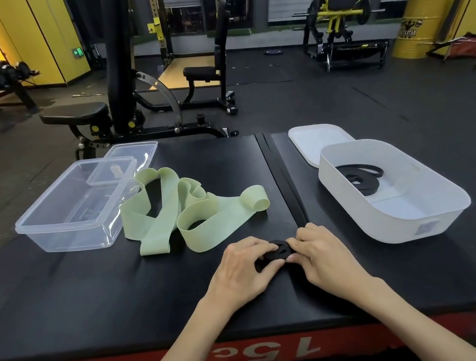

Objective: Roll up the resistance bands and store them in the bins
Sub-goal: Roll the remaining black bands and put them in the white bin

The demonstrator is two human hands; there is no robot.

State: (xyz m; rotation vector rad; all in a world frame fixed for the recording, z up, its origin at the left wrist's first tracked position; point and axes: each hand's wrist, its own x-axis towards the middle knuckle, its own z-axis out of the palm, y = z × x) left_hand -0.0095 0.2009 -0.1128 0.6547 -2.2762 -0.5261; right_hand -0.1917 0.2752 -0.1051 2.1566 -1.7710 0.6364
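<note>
Left hand: at the near middle of the bench; fingers curled over a black roll, thumb pinching it from below; judged to be keeping the coil from springing open.
Right hand: mirrors the left; fingers pinching the roll's other side; the two hands meet over it, so the winding looks close to done.
Black roll: tight small coil, held just above the bench seam, near the white bin; probably bound there.
White bin: right side, open; its lid lies partly under its far end; one stored band, black and loosely coiled, lies inside, which suggests black bands are sorted here.
Green band: wide, unrolled, heaped in loose loops mid-bench; one end curls over; touching the clear bin; not yet rolled.
Clear bin: left side, open, nothing in it; clear lid behind it; likely meant for the green band.
</note>
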